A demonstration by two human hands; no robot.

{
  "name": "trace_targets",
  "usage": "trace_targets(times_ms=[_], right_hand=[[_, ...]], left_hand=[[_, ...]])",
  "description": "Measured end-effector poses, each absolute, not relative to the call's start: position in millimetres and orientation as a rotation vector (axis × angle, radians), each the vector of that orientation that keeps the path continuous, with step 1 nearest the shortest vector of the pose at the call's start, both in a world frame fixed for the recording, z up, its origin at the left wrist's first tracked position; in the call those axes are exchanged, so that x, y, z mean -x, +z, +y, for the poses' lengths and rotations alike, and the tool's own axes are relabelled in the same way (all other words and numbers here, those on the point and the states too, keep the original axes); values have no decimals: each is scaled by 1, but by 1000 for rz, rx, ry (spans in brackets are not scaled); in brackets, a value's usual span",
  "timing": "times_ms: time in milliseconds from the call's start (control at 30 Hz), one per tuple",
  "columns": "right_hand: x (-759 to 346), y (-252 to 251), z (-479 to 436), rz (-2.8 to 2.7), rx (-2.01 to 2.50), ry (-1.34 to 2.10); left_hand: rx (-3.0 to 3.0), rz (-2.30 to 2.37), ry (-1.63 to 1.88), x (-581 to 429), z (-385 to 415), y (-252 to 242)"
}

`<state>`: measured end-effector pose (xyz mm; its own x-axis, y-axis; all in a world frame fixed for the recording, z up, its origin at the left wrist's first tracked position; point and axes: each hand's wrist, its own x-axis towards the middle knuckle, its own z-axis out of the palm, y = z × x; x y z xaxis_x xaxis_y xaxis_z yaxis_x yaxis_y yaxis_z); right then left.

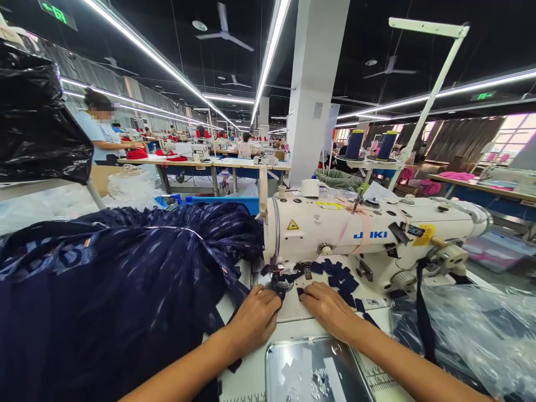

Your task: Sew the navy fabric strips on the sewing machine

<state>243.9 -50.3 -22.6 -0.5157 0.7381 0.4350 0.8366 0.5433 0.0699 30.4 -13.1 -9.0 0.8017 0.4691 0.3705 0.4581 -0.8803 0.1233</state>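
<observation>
My left hand (256, 321) rests on the sewing table with its fingers curled, pinching a small dark blue fabric piece (277, 286) just below the needle of the white Juki sewing machine (360, 231). My right hand (330, 310) lies beside it, fingers pressed down on another small navy piece (300, 291). Several small navy fabric pieces (339, 274) lie heaped on the machine bed behind my right hand.
A big pile of navy patterned fabric (113, 279) fills the left. Clear plastic bags (473, 329) lie on the right, a shiny metal plate (314, 371) near me. Thread cones (354, 144) stand behind the machine. A person (103, 131) works at a far table.
</observation>
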Motion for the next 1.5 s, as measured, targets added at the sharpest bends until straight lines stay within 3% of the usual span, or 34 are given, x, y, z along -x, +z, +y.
trace_targets(times_ms=[333, 567, 1033, 1300, 1500], right_hand=[[-222, -36, -29, -2223, 1378, -181], [-204, -37, -13, -2333, 1386, -331], [-212, -31, -1, -2185, 1477, 384], [-209, -40, -7, -2176, 1442, 91], [-217, -29, -23, -2399, 1019, -182]], left_hand=[[-3081, 653, 429, -19, -25, -14], [-3169, 624, 441, -18, -28, -18], [-3154, 717, 328, -25, -23, -13], [-3092, 705, 335, -26, -18, -10], [-3072, 696, 422, -24, -19, -17]])
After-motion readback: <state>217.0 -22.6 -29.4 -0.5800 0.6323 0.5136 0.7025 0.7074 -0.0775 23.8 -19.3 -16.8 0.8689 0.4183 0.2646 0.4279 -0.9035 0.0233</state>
